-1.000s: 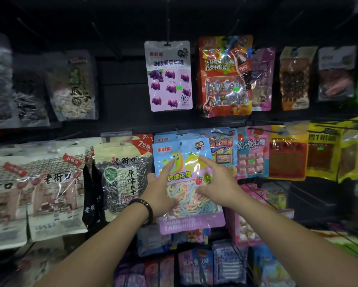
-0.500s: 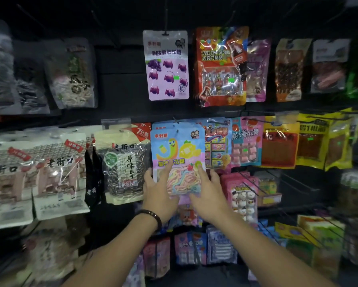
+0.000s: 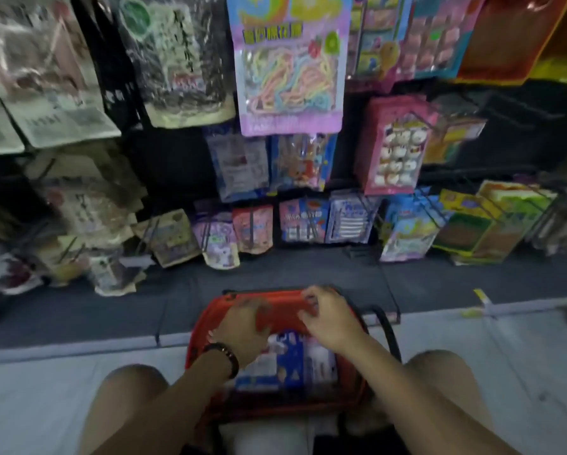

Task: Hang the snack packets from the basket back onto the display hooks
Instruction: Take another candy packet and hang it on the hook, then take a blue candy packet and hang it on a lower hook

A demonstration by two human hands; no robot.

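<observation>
Both hands were down in the red basket (image 3: 357, 318) on the floor: left hand (image 3: 244, 328) & right hand (image 3: 329, 320) curled over packets (image 3: 292, 359); grip unclear, blurred. Packets prob. light, crinkly, slippery; best pinched by top header.

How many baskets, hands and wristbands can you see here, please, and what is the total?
Basket: 1
Hands: 2, the left hand and the right hand
Wristband: 1
Total: 4
</observation>
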